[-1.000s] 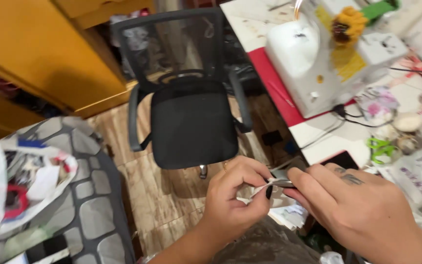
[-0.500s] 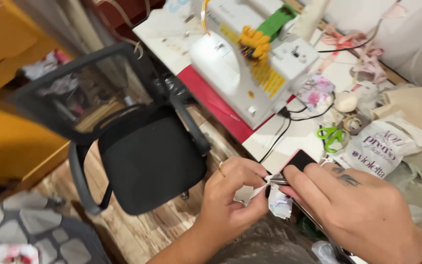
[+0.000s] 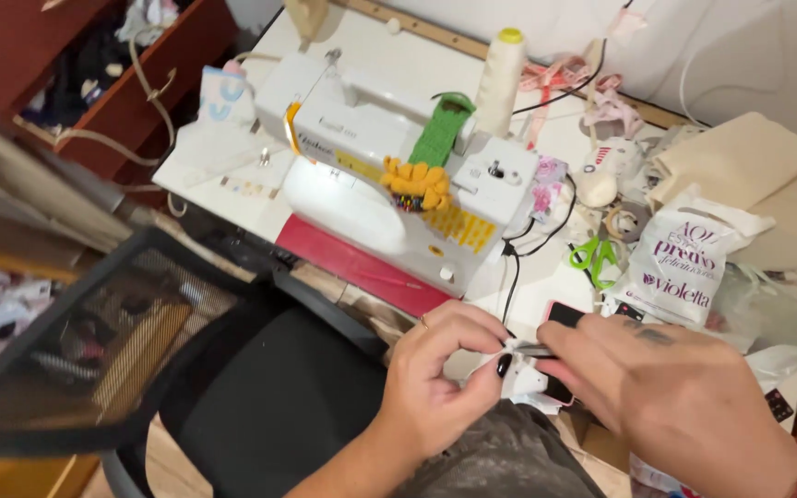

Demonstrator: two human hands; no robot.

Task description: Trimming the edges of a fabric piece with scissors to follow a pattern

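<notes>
Hands meet low in the middle, near the person's lap. The left hand (image 3: 435,383) pinches a small white cloth piece (image 3: 520,376) between thumb and fingers. The right hand (image 3: 671,392) is closed on a thin dark tool (image 3: 535,350), maybe small scissors, touching the cloth. The cloth looks soft, light and floppy, so it is best held tight right by the edge. Farther off, a white sewing machine (image 3: 389,175) stands on the table (image 3: 417,65). A black chair (image 3: 260,397) is at the left.

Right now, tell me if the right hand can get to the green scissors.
Probably yes: the scissors lie uncovered on the table just beyond the right hand, nothing between, though that hand is pinching something small.
</notes>
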